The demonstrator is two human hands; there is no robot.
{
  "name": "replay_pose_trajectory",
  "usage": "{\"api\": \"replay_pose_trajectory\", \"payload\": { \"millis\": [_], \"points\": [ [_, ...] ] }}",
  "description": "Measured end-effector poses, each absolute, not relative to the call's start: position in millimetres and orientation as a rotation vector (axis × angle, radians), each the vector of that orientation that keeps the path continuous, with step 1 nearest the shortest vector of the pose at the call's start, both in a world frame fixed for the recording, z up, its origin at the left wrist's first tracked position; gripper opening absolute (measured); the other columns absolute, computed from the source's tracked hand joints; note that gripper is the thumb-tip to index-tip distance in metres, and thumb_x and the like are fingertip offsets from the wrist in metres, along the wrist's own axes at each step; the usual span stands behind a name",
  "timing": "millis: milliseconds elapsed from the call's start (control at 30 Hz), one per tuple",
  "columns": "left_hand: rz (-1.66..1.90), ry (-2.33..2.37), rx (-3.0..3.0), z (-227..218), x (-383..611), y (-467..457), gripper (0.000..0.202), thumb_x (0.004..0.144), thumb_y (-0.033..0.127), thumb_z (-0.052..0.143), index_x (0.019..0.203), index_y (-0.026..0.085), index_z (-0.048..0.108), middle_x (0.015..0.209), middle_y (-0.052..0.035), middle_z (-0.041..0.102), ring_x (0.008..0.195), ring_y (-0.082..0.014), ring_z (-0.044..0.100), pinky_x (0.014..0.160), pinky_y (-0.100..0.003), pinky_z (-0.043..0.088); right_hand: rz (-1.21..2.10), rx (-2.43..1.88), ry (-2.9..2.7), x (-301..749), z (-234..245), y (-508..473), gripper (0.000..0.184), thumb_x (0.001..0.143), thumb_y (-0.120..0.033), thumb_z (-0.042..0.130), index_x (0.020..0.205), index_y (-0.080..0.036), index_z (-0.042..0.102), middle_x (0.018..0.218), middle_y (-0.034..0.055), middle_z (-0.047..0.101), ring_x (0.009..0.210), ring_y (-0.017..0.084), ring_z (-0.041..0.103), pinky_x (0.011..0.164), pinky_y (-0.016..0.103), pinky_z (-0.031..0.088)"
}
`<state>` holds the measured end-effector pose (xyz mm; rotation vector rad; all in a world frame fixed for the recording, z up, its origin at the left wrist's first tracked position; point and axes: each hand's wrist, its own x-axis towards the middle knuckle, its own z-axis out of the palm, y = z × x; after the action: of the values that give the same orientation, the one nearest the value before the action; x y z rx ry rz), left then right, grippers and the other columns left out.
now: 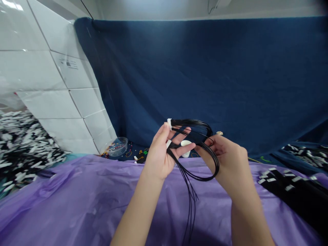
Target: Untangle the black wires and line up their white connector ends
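Observation:
A bundle of thin black cords is looped between both hands above a purple cloth. My left hand pinches the cords near a small white tag at the top of the loop. My right hand is closed round the loop's right side. The loose cord ends hang down between my forearms. A small white cup-like piece sits just behind my fingers.
A heap of black cords with white tags lies at the left, more tagged bundles at the right. A clear bowl of small bits stands at the back. White boxes stack at the left; a blue cloth hangs behind.

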<state>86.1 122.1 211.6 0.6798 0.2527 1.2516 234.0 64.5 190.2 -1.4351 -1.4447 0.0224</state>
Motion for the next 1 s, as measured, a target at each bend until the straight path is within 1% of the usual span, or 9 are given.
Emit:
{"api": "replay_pose_trajectory", "payload": {
  "millis": [100, 233, 333, 400, 533, 633, 733, 900, 1000],
  "points": [
    [1.273, 0.244, 0.687, 210.8, 86.0, 121.5, 0.018, 0.093, 0.028, 0.053, 0.089, 0.014, 0.063, 0.089, -0.0071, 0.07, 0.089, -0.0234, 0.07, 0.065, -0.04, 0.063, -0.011, -1.375, -1.415, 227.1, 187.6, 65.1, 0.024, 0.074, -0.027, 0.069, 0.089, -0.02, 0.052, 0.061, -0.0039, 0.062, 0.047, 0.009, 0.055, 0.046, 0.018, 0.038],
    [1.318, 0.24, 0.665, 208.3, 87.1, 122.7, 0.016, 0.089, 0.032, 0.059, 0.091, 0.016, 0.063, 0.094, -0.005, 0.07, 0.092, -0.0231, 0.069, 0.078, -0.048, 0.06, 0.041, -1.252, -1.381, 212.6, 190.4, 63.1, 0.051, 0.078, -0.03, 0.066, 0.12, -0.021, 0.039, 0.066, -0.004, 0.063, 0.05, 0.012, 0.058, 0.046, 0.02, 0.043],
    [1.345, 0.239, 0.682, 206.9, 88.4, 123.6, 0.019, 0.088, 0.033, 0.061, 0.092, 0.015, 0.064, 0.094, -0.0058, 0.07, 0.094, -0.0221, 0.069, 0.086, -0.05, 0.056, 0.072, -1.218, -1.342, 203.4, 191.2, 61.4, 0.062, 0.08, -0.031, 0.064, 0.131, -0.022, 0.031, 0.072, -0.0026, 0.064, 0.054, 0.013, 0.061, 0.047, 0.022, 0.046],
    [1.372, 0.23, 0.704, 206.2, 89.0, 123.8, 0.021, 0.087, 0.035, 0.062, 0.092, 0.015, 0.065, 0.092, -0.0059, 0.07, 0.094, -0.0209, 0.068, 0.089, -0.049, 0.055, 0.107, -1.216, -1.335, 200.1, 190.0, 60.3, 0.059, 0.081, -0.033, 0.064, 0.127, -0.022, 0.03, 0.075, -0.002, 0.064, 0.054, 0.013, 0.06, 0.047, 0.022, 0.046],
    [1.419, 0.186, 0.761, 205.4, 89.2, 123.6, 0.022, 0.088, 0.037, 0.061, 0.09, 0.017, 0.066, 0.087, -0.0043, 0.069, 0.092, -0.0177, 0.068, 0.09, -0.045, 0.055, 0.233, -1.234, -1.52, 198.7, 187.6, 58.2, 0.039, 0.083, -0.033, 0.063, 0.113, -0.023, 0.04, 0.088, 0.0019, 0.066, 0.066, 0.013, 0.064, 0.05, 0.02, 0.047],
    [1.439, 0.183, 0.777, 205.1, 89.1, 123.1, 0.022, 0.087, 0.039, 0.062, 0.09, 0.018, 0.067, 0.088, -0.0041, 0.069, 0.089, -0.0166, 0.068, 0.089, -0.042, 0.055, 0.239, -1.218, -1.495, 198.1, 188.5, 55.9, 0.055, 0.082, -0.034, 0.064, 0.127, -0.025, 0.034, 0.103, 0.0047, 0.065, 0.072, 0.014, 0.066, 0.05, 0.02, 0.049],
    [1.46, 0.192, 0.775, 205.2, 88.9, 122.4, 0.024, 0.086, 0.04, 0.062, 0.09, 0.017, 0.067, 0.09, -0.0049, 0.069, 0.089, -0.0165, 0.067, 0.089, -0.041, 0.055, 0.251, -1.196, -1.471, 197.2, 189.2, 53.3, 0.069, 0.082, -0.032, 0.064, 0.136, -0.028, 0.021, 0.104, 0.0043, 0.064, 0.068, 0.014, 0.065, 0.048, 0.021, 0.049],
    [1.475, 0.178, 0.757, 206.3, 88.6, 121.9, 0.021, 0.087, 0.038, 0.062, 0.091, 0.018, 0.065, 0.091, -0.0042, 0.069, 0.092, -0.0162, 0.066, 0.092, -0.043, 0.053, 0.252, -1.167, -1.496, 195.5, 185.1, 52.3, 0.049, 0.082, -0.027, 0.063, 0.117, -0.026, 0.029, 0.1, 0.0034, 0.062, 0.07, 0.014, 0.063, 0.053, 0.022, 0.049],
    [1.472, 0.195, 0.738, 207.5, 88.7, 120.8, 0.021, 0.086, 0.038, 0.063, 0.09, 0.018, 0.065, 0.091, -0.0039, 0.068, 0.094, -0.0167, 0.066, 0.095, -0.044, 0.051, 0.17, -1.188, -1.583, 193.9, 184.7, 54.8, 0.027, 0.085, -0.026, 0.06, 0.102, -0.023, 0.04, 0.094, 0.0032, 0.06, 0.075, 0.015, 0.061, 0.057, 0.023, 0.047]
  ]
}}
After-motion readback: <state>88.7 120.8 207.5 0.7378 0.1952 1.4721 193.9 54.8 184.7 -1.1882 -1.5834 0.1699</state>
